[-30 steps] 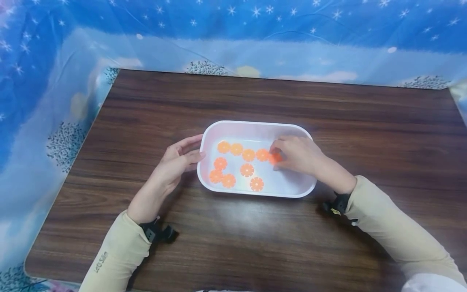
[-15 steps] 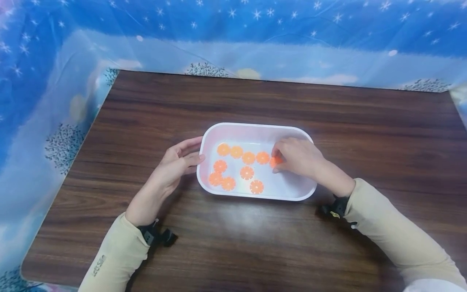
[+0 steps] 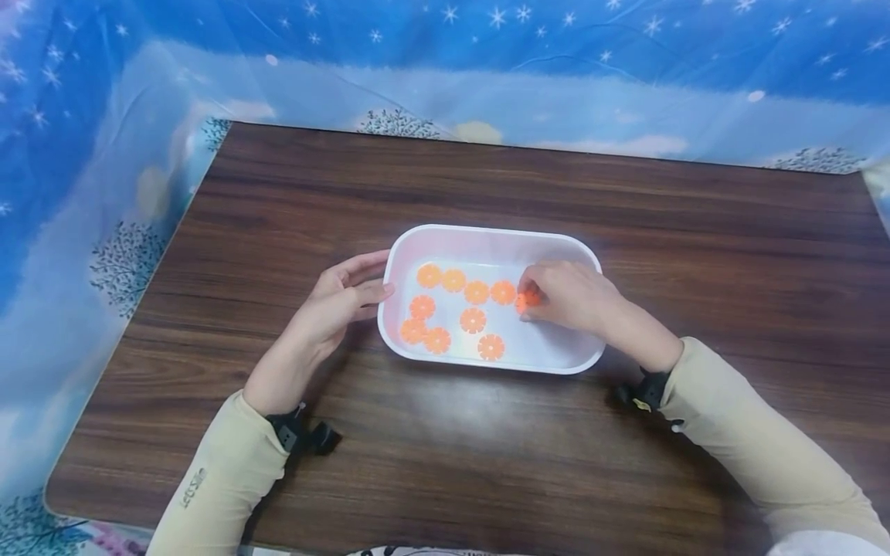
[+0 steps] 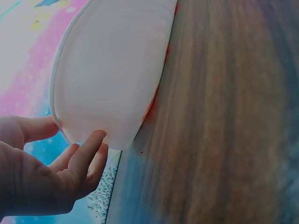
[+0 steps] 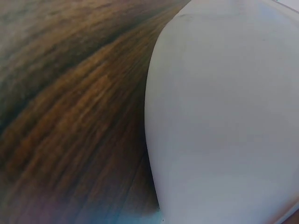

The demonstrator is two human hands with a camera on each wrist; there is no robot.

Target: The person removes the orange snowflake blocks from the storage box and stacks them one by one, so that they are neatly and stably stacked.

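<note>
A white plastic tub (image 3: 490,367) sits mid-table. In the head view, the left hand (image 3: 327,309) holds its left end, the thumb at the rim and the fingers against the outer wall. The left wrist view shows the same hand (image 4: 60,172), its fingertips touching the wall. Inside the tub, the thumb and fingers of the right hand (image 3: 573,297) pinch an orange notched plastic disc (image 3: 526,301), partly hidden by them. More orange discs (image 3: 473,320) lie flat on the tub floor; several form a row that reaches toward the right hand. The right wrist view shows the tub's outer wall (image 5: 224,112), not the hand.
A dark wood-grain table (image 3: 445,455) surrounds the tub. Behind it and on the left hangs a blue printed cloth (image 3: 445,46). Both wrists carry black camera mounts (image 3: 299,432).
The held disc has turned between the right fingers and shows more of its notched edge. Both hands and the other discs stay in place; the head view has shifted slightly.
</note>
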